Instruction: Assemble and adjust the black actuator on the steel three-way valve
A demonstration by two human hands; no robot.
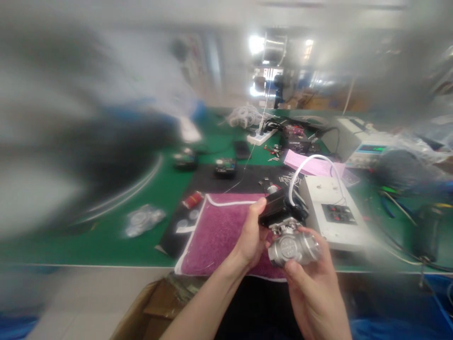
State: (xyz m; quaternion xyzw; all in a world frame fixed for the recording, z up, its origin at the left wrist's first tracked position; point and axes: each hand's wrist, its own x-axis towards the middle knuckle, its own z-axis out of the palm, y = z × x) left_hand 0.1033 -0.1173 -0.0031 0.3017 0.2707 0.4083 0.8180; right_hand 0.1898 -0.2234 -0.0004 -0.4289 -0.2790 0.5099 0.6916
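Observation:
Above the front edge of a purple cloth, I hold a motorized ball valve in both hands. Its silver metal valve body hangs below a black actuator housing. My left hand is closed round the left side of the black housing, thumb on top. My right hand grips the metal body from the right and below, its thumb against the lower front. A white cable arches from the housing over to a white control box with black terminals. The fingers behind the valve are partly hidden.
On the green bench lie a red spool, a clear plastic bag, small circuit units, a pink paper and loose metal pins. A bench instrument and a power strip stand behind. A cardboard box sits below the edge.

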